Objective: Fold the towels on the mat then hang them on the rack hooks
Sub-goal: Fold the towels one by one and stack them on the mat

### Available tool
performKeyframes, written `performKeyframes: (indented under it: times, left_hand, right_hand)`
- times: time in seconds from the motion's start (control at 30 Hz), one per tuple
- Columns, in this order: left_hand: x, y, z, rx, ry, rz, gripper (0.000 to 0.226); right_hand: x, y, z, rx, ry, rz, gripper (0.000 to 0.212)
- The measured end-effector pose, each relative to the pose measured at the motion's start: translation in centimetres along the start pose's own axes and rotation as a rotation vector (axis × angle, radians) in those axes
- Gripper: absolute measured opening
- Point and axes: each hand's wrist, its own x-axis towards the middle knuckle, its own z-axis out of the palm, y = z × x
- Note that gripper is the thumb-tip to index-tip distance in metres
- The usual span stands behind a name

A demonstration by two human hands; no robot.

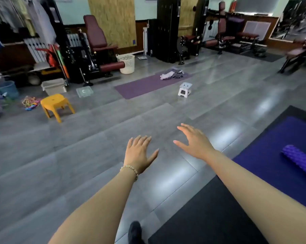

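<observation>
The purple mat point(145, 85) lay flat on the grey floor. On its far end sat the towels point(173, 73), a crumpled heap of grey and pale lilac cloth, too blurred to count. A small white stool point(184, 89) stood just beside the mat's near edge. Well short of the mat, the left hand point(140, 152) and right hand point(194, 141) hung in the air with fingers straight and spread, grasping nothing.
</observation>
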Motion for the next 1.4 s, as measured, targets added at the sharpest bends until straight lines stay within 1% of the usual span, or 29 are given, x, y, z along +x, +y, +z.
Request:
performKeyframes:
  times: [0.1, 0.23, 0.37, 0.47, 0.57, 0.73, 0.77, 0.87, 0.9, 1.0, 1.07, 1.17, 1.23, 1.33, 1.4]
  left_hand:
    - [4.7, -3.3, 1.8, -0.012, 0.003, 0.013, 0.093]
    - [13.6, -9.0, 3.6, -0.024, 0.021, 0.038, 0.089]
    - [23.5, -13.8, 3.0, -0.047, -0.010, 0.073, 0.085]
    - [30.3, -16.3, 2.6, -0.057, -0.021, 0.081, 0.084]
    - [36.8, -17.9, 3.1, -0.046, -0.032, 0.105, 0.083]
    - [48.8, -20.2, 5.9, -0.027, -0.078, 0.120, 0.085]
    - [51.5, -20.6, 6.6, -0.025, -0.090, 0.122, 0.083]
    - [61.1, -21.5, 8.8, -0.028, -0.087, 0.119, 0.067]
    - [64.5, -21.7, 9.1, -0.028, -0.084, 0.112, 0.069]
    - [73.9, -21.8, 9.4, -0.038, -0.068, 0.088, 0.086]
    - [80.1, -22.0, 9.4, -0.051, -0.049, 0.080, 0.084]
    - [88.8, -22.6, 9.7, -0.052, -0.060, 0.076, 0.072]
    - [94.9, -23.0, 10.4, -0.057, -0.047, 0.073, 0.067]
    - [104.9, -23.0, 11.7, -0.063, -0.026, 0.092, 0.079]
    - [112.0, -22.9, 12.9, -0.082, -0.010, 0.122, 0.078]
  right_hand:
    - [5.3, 0.8, 1.9, -0.003, -0.024, 0.015, 0.064]
    - [15.1, 1.7, 3.6, 0.007, -0.030, 0.068, 0.062]
    - [25.1, 1.8, 3.4, 0.028, -0.036, 0.125, 0.061]
    - [31.3, 2.1, 3.1, 0.061, -0.038, 0.124, 0.058]
    - [37.7, 4.1, 3.2, 0.039, -0.048, 0.121, 0.058]
    - [50.2, 9.2, 4.2, 0.020, -0.058, 0.094, 0.059]
    - [53.0, 10.4, 4.5, 0.016, -0.061, 0.083, 0.059]
    - [61.9, 14.5, 5.0, 0.027, -0.051, 0.066, 0.059]
    - [64.8, 15.9, 5.0, 0.033, -0.053, 0.059, 0.059]
    - [73.8, 19.7, 4.5, 0.027, -0.097, -0.001, 0.058]
    - [79.7, 22.1, 3.6, 0.012, -0.120, -0.013, 0.057]
    - [87.3, 25.5, 2.4, 0.022, -0.147, 0.012, 0.057]
    - [92.3, 28.2, 2.1, 0.027, -0.133, -0.016, 0.055]
    - [100.3, 33.3, 2.3, 0.014, -0.115, -0.004, 0.055]
    - [106.4, 37.1, 2.3, -0.011, -0.095, 0.025, 0.057]
